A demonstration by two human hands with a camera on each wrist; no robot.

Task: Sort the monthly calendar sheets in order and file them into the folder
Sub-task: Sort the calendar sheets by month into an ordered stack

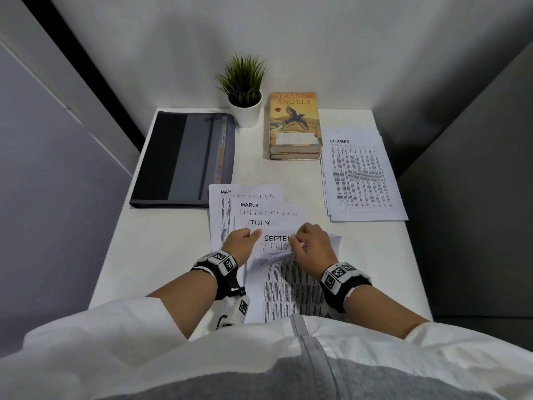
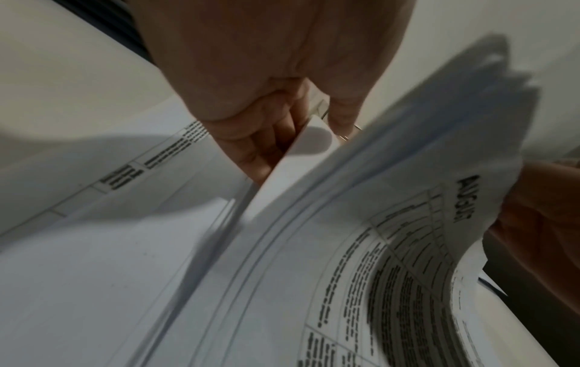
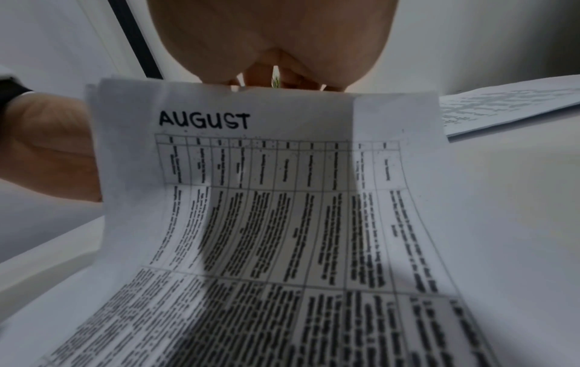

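Calendar sheets lie fanned at the table's middle: MAY (image 1: 226, 192), MARCH (image 1: 249, 205), JULY (image 1: 260, 223) and SEPTEMBER (image 1: 276, 238). My left hand (image 1: 251, 235) pinches the left edge of this fan, its fingers (image 2: 263, 154) curled round the sheet edges. My right hand (image 1: 298, 241) pinches the top edge of the AUGUST sheet (image 3: 282, 198) and bends it up off the pile; the sheet's lower part (image 1: 285, 290) runs toward my body. A second stack topped by OCTOBER (image 1: 363, 177) lies at the right. The dark grey folder (image 1: 184, 157) lies closed at the back left.
A potted plant (image 1: 245, 90) stands at the back centre, with a stack of books (image 1: 294, 125) to its right. Grey walls close in the white table (image 1: 161, 255) on three sides. My white sleeves cover its near edge.
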